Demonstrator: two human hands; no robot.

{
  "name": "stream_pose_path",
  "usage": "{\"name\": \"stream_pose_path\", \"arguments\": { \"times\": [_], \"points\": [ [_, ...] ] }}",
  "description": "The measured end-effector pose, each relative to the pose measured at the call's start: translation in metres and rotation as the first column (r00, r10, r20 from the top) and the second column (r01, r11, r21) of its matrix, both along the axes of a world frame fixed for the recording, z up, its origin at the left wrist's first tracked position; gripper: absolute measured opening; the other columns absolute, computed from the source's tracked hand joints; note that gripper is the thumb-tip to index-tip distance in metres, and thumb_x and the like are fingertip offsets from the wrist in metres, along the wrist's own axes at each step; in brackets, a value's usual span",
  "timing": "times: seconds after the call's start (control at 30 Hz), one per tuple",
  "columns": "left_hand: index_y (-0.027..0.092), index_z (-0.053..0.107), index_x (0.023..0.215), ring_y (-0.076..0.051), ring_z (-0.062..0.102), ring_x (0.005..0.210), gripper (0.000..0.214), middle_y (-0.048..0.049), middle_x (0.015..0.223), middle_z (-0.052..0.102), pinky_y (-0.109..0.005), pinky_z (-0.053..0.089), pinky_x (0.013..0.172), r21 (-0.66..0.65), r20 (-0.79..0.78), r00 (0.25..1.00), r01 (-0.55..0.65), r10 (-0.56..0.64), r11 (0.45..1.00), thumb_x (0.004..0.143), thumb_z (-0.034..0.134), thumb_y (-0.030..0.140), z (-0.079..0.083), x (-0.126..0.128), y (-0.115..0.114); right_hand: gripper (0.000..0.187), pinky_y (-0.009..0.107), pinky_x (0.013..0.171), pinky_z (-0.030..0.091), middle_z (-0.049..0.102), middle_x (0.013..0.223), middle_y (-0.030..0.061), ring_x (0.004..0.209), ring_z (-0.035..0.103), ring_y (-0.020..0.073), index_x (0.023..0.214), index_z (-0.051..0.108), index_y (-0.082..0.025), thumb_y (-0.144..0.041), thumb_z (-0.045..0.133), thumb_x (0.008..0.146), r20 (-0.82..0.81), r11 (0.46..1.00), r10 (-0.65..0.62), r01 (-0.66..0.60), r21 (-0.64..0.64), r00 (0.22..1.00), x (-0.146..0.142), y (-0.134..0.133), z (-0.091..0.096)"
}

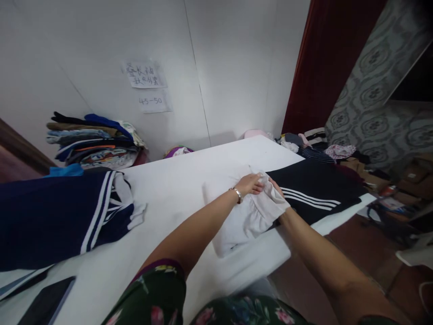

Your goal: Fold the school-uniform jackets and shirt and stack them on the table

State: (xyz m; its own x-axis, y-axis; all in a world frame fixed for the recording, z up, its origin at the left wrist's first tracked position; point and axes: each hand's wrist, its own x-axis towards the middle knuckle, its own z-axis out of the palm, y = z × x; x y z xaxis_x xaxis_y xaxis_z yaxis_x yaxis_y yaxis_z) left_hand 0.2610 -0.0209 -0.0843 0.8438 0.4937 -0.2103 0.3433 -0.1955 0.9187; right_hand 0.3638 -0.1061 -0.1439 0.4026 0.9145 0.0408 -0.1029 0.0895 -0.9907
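White table [172,189]: navy garment [50,216] on left side, black garment [314,176] on right. White garment [253,214] between, near table's front edge, under left hand [249,184], touching right hand [276,186]. Table surface shows between navy, white. Left fingers curled, gripping cloth; right mostly behind cloth, grip can't tell.

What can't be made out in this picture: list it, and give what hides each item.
Head view: the right hand, partly hidden by the white garment, so its grip can't be told.
Head view: the rest of the navy garment, cut off by the left edge.
Head view: the dark flat object, cut off by the bottom edge.
Head view: the lower part of the purple bundle, hidden by the white table.
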Motion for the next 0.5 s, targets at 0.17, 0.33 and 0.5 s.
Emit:
{"name": "stream_pose_path", "arguments": {
  "times": [0.17, 0.33, 0.5],
  "points": [
    [0.022, 0.053, 0.127, -0.026, 0.04, 0.133, 0.043, -0.0108, 0.14, 0.051, -0.048, 0.027, 0.113, 0.706, -0.018, 0.98, 0.152, -0.197, 0.692, 0.087, 0.051, 0.039, -0.017, -0.044, -0.001, 0.059, 0.043, 0.083, 0.052, 0.072, 0.1, 0.0102, 0.097, 0.067, 0.0285, 0.117, 0.059, -0.016, -0.056, 0.026, 0.089, -0.148, 0.998, -0.027, 0.019, -0.053, 0.989, 0.003, -0.002, 0.003],
    [0.022, 0.035, 0.143, -0.03, 0.02, 0.143, 0.062, -0.0131, 0.155, 0.026, -0.06, 0.015, 0.113, 0.849, -0.2, 0.98, 0.18, -0.014, 0.496, 0.089, 0.04, 0.053, -0.026, -0.043, -0.005, 0.049, 0.044, 0.087, 0.052, 0.071, 0.107, 0.0088, 0.099, 0.067, 0.0286, 0.121, 0.059, -0.018, -0.044, 0.046, 0.082, -0.101, 0.998, 0.049, -0.052, -0.025, 0.994, 0.006, -0.001, 0.025],
    [0.02, 0.027, 0.147, -0.031, 0.014, 0.145, 0.072, -0.0138, 0.158, 0.019, -0.055, 0.013, 0.114, 0.863, -0.158, 0.987, 0.133, 0.011, 0.487, 0.088, 0.035, 0.059, -0.031, -0.004, -0.009, 0.065, 0.04, 0.093, 0.049, 0.066, 0.121, 0.0039, 0.105, 0.065, 0.0245, 0.135, 0.049, -0.024, -0.025, 0.06, 0.071, 0.048, 0.999, -0.048, 0.047, 0.027, 0.998, 0.042, 0.001, 0.023]
  ]
}}
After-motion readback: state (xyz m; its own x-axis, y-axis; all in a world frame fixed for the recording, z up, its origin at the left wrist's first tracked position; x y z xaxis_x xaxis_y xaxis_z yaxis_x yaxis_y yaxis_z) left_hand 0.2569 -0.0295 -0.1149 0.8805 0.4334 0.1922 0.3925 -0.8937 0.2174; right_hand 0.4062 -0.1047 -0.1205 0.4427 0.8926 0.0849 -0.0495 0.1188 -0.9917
